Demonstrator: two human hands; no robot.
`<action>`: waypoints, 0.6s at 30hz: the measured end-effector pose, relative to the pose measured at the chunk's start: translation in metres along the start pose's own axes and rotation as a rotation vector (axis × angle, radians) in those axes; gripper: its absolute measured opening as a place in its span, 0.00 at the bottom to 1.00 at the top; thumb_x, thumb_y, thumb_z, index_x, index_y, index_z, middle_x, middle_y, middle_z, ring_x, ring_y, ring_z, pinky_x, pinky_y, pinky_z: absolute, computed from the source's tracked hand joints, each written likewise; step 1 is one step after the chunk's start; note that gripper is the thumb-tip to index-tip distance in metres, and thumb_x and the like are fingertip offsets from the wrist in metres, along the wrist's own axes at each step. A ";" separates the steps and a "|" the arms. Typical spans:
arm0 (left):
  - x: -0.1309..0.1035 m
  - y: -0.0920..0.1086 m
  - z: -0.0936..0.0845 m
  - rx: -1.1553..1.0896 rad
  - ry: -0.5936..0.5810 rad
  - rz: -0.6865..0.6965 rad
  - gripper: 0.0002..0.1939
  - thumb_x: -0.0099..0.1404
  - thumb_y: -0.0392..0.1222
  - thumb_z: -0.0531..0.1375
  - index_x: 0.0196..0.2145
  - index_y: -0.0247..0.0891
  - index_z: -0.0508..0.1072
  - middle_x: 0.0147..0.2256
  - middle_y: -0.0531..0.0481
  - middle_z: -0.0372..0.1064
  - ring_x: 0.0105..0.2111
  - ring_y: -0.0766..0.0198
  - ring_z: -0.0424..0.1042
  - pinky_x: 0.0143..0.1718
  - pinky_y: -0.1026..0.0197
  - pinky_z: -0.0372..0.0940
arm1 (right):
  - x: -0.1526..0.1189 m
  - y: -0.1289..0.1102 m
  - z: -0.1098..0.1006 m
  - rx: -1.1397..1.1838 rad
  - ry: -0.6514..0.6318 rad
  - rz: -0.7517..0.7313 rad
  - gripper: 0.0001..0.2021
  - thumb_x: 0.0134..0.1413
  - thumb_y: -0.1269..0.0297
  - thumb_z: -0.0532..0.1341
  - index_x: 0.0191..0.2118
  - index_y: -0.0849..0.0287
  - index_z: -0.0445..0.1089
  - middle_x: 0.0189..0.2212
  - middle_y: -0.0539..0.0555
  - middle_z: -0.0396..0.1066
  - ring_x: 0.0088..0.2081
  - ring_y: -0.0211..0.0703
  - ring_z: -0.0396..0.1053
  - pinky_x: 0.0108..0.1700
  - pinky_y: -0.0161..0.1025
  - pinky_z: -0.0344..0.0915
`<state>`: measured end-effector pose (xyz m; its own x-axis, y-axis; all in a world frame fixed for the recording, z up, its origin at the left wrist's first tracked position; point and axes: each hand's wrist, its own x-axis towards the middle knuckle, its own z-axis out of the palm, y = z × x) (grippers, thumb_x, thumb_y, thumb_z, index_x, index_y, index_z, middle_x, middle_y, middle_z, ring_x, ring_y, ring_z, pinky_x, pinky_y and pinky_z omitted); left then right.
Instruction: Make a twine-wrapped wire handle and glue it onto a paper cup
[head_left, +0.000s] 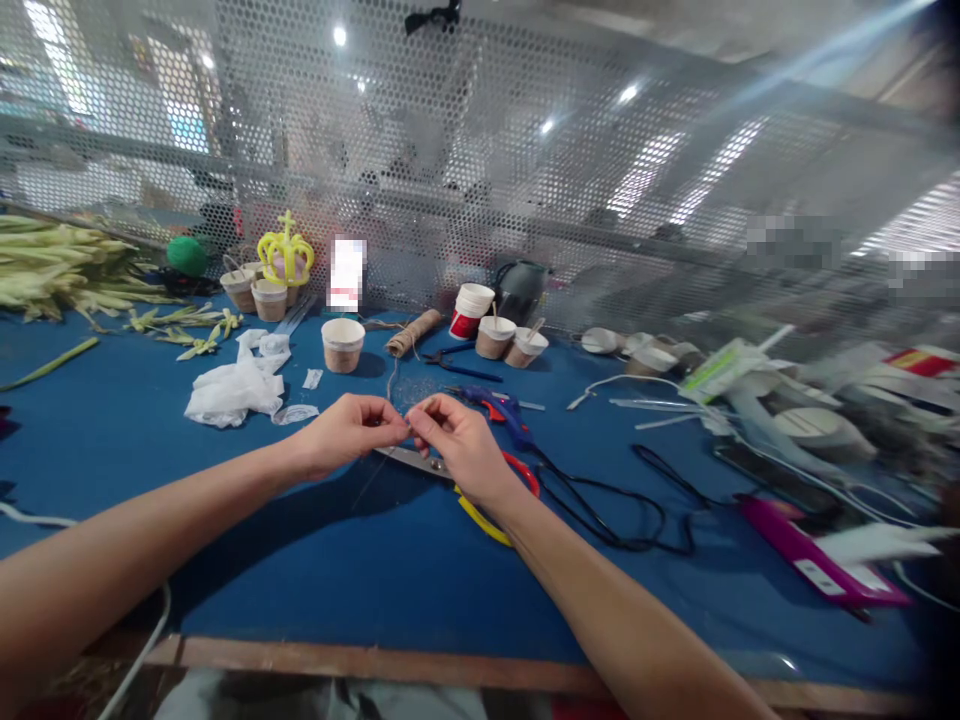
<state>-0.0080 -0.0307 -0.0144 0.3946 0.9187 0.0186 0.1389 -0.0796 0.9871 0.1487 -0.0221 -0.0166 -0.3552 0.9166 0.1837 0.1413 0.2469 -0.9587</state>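
Near the middle of the table, my left hand [356, 432] and my right hand [457, 440] meet fingertip to fingertip, each in a pinch. A thin strand of twine [391, 382] runs from a brown twine roll [414, 333] down to the fingers, which mostly hide its end. Beneath my right hand lie scissors with red and yellow handles [480, 515]; the hand and wrist cover part of them. A blue glue gun [514, 418] rests just beyond that hand. Pliers with blue handles [472, 372] lie between the roll and the glue gun.
Paper cups [343, 347] stand along the back, beside a yellow crown-shaped piece [286, 255]. White plastic [236, 388] lies at left, near pale green stalks [60, 262]. A black cord [600, 520] loops at right, towards a magenta box [814, 550]. Perforated metal mesh [420, 150] closes the back.
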 end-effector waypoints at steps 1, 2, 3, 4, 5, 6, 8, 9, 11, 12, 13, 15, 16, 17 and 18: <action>0.000 0.000 0.000 0.009 0.011 0.009 0.10 0.53 0.44 0.57 0.23 0.32 0.65 0.17 0.59 0.53 0.18 0.74 0.47 0.19 0.68 0.42 | 0.000 0.001 0.000 -0.016 0.010 0.004 0.10 0.48 0.59 0.58 0.25 0.60 0.61 0.18 0.46 0.60 0.20 0.31 0.58 0.24 0.31 0.57; 0.000 0.000 0.000 0.020 0.017 0.020 0.10 0.53 0.43 0.57 0.23 0.32 0.65 0.17 0.58 0.54 0.18 0.74 0.49 0.19 0.68 0.43 | 0.001 0.001 -0.001 -0.036 0.013 0.003 0.10 0.48 0.59 0.57 0.25 0.60 0.61 0.18 0.46 0.60 0.20 0.31 0.58 0.24 0.31 0.57; 0.000 -0.001 0.000 0.034 0.017 0.031 0.10 0.53 0.42 0.57 0.23 0.32 0.65 0.18 0.58 0.55 0.19 0.74 0.50 0.20 0.68 0.44 | 0.001 0.001 -0.001 -0.058 0.011 -0.003 0.10 0.49 0.59 0.57 0.26 0.60 0.61 0.18 0.46 0.60 0.20 0.31 0.58 0.24 0.31 0.57; 0.001 -0.001 0.000 0.048 0.014 0.037 0.09 0.53 0.42 0.57 0.24 0.32 0.65 0.19 0.57 0.56 0.19 0.74 0.51 0.20 0.68 0.45 | 0.001 0.001 -0.002 -0.084 0.009 -0.015 0.10 0.49 0.59 0.57 0.26 0.60 0.61 0.18 0.46 0.60 0.20 0.31 0.58 0.24 0.31 0.56; 0.001 -0.001 0.000 0.060 0.009 0.041 0.09 0.53 0.41 0.56 0.24 0.31 0.65 0.19 0.57 0.57 0.20 0.74 0.51 0.21 0.68 0.45 | 0.001 0.000 -0.002 -0.114 0.006 -0.028 0.10 0.50 0.59 0.56 0.25 0.60 0.61 0.18 0.46 0.59 0.20 0.31 0.57 0.24 0.31 0.56; 0.001 -0.002 0.000 0.070 0.005 0.043 0.08 0.53 0.41 0.56 0.24 0.31 0.65 0.20 0.57 0.57 0.20 0.74 0.52 0.21 0.68 0.46 | 0.001 -0.001 -0.002 -0.149 0.005 -0.044 0.10 0.50 0.59 0.56 0.25 0.60 0.61 0.18 0.46 0.59 0.20 0.32 0.57 0.24 0.31 0.55; 0.002 -0.003 0.001 0.088 0.007 0.048 0.08 0.53 0.41 0.55 0.24 0.31 0.65 0.20 0.57 0.57 0.20 0.74 0.52 0.22 0.68 0.47 | 0.000 -0.003 -0.003 -0.229 0.014 -0.070 0.10 0.51 0.60 0.55 0.24 0.60 0.61 0.17 0.45 0.59 0.20 0.32 0.55 0.24 0.32 0.54; 0.002 -0.004 0.001 0.097 0.012 0.051 0.08 0.53 0.41 0.55 0.23 0.31 0.65 0.20 0.57 0.57 0.20 0.73 0.52 0.22 0.68 0.48 | -0.001 -0.004 -0.003 -0.265 0.020 -0.078 0.10 0.51 0.60 0.55 0.24 0.60 0.61 0.17 0.45 0.58 0.19 0.32 0.55 0.23 0.32 0.53; 0.003 -0.005 0.001 0.115 0.022 0.059 0.08 0.52 0.41 0.55 0.23 0.32 0.65 0.20 0.56 0.58 0.21 0.73 0.53 0.22 0.68 0.49 | -0.002 -0.005 -0.002 -0.313 0.033 -0.080 0.10 0.51 0.60 0.55 0.24 0.60 0.61 0.17 0.45 0.58 0.19 0.32 0.53 0.23 0.32 0.52; 0.003 -0.005 0.002 0.124 0.027 0.061 0.08 0.52 0.41 0.55 0.23 0.32 0.65 0.20 0.56 0.58 0.21 0.73 0.53 0.22 0.68 0.49 | -0.002 -0.005 -0.002 -0.323 0.038 -0.077 0.11 0.51 0.60 0.55 0.23 0.60 0.61 0.16 0.45 0.58 0.19 0.31 0.53 0.23 0.32 0.52; 0.003 -0.006 0.002 0.131 0.030 0.061 0.08 0.52 0.41 0.55 0.23 0.32 0.65 0.20 0.56 0.58 0.21 0.73 0.53 0.22 0.68 0.49 | -0.002 -0.006 -0.001 -0.326 0.042 -0.073 0.11 0.51 0.60 0.55 0.23 0.60 0.60 0.17 0.45 0.58 0.19 0.31 0.53 0.23 0.32 0.52; 0.003 -0.006 0.003 0.137 0.033 0.060 0.08 0.52 0.41 0.55 0.23 0.32 0.65 0.20 0.56 0.58 0.21 0.73 0.53 0.22 0.68 0.49 | -0.003 -0.005 -0.001 -0.327 0.049 -0.067 0.11 0.51 0.60 0.55 0.23 0.60 0.60 0.17 0.45 0.57 0.19 0.31 0.52 0.23 0.32 0.52; 0.003 -0.005 0.003 0.139 0.034 0.060 0.08 0.51 0.41 0.54 0.22 0.32 0.65 0.20 0.56 0.58 0.21 0.73 0.53 0.22 0.68 0.49 | -0.003 -0.005 0.000 -0.328 0.053 -0.066 0.11 0.51 0.60 0.55 0.23 0.60 0.59 0.17 0.45 0.57 0.19 0.31 0.52 0.23 0.32 0.51; 0.003 -0.005 0.003 0.140 0.034 0.059 0.07 0.51 0.40 0.54 0.22 0.32 0.64 0.20 0.56 0.58 0.21 0.73 0.53 0.22 0.68 0.49 | -0.003 -0.005 0.000 -0.330 0.055 -0.066 0.11 0.51 0.59 0.55 0.23 0.60 0.59 0.17 0.45 0.57 0.19 0.31 0.52 0.23 0.32 0.51; 0.003 -0.005 0.004 0.141 0.034 0.058 0.07 0.51 0.40 0.54 0.22 0.33 0.64 0.20 0.56 0.58 0.20 0.73 0.53 0.22 0.68 0.49 | -0.003 -0.005 0.000 -0.333 0.057 -0.069 0.11 0.51 0.59 0.55 0.23 0.60 0.59 0.17 0.45 0.57 0.19 0.31 0.52 0.23 0.32 0.51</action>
<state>-0.0044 -0.0294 -0.0197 0.3750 0.9233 0.0829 0.2436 -0.1844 0.9522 0.1489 -0.0256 -0.0126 -0.3237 0.9079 0.2665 0.4158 0.3895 -0.8218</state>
